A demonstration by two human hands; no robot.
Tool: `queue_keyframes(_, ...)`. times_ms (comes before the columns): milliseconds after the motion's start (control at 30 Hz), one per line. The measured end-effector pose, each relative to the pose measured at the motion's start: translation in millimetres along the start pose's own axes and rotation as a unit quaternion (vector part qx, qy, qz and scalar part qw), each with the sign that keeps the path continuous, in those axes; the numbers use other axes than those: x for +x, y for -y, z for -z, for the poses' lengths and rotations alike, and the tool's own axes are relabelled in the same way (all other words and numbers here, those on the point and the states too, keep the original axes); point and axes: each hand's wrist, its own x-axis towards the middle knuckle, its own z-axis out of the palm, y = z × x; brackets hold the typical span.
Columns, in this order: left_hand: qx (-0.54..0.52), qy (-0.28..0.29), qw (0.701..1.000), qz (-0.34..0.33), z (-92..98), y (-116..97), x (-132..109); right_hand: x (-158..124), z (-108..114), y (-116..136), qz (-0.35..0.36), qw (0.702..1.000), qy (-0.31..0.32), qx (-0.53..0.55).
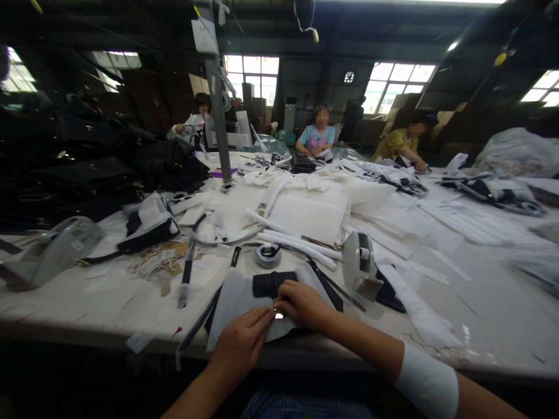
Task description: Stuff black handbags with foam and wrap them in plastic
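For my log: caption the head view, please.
Left hand and right hand meet at small shiny part on grey sheet near tape dispenser.

Left hand and right hand meet at a small shiny piece on grey fabric.

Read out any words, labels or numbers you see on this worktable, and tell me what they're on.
Nothing here is legible.
Sticker on the clear plastic cover: too small and blurred.
Paper tags on the table: blurred.
Round sign high at the back: too small.
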Motion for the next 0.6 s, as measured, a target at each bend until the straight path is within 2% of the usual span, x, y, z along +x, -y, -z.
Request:
queue_keyframes(200, 0.019, 0.001, 1.0, -0.006, -2.2, 0.4, 0.1, -1.3, -7.2, 6.8, -0.028, 0.999, -0.025, -0.015)
queue_keyframes(333, 0.033, -0.005, 0.999, -0.006, -1.4, 2.0, 0.3, -7.3, 7.9, 3.7, -0.007, 1.0, -0.026, -0.006)
queue_keyframes(467, 0.044, -0.013, 0.999, -0.003, 0.5, 1.9, -0.1, -39.2, 20.8, -9.5, 0.036, 0.997, -0.051, -0.038)
queue_keyframes(600, 0.054, -0.021, 0.998, -0.001, -4.2, 0.9, -3.8, -76.4, -1.0, -32.3, 0.081, 0.988, -0.046, -0.119)
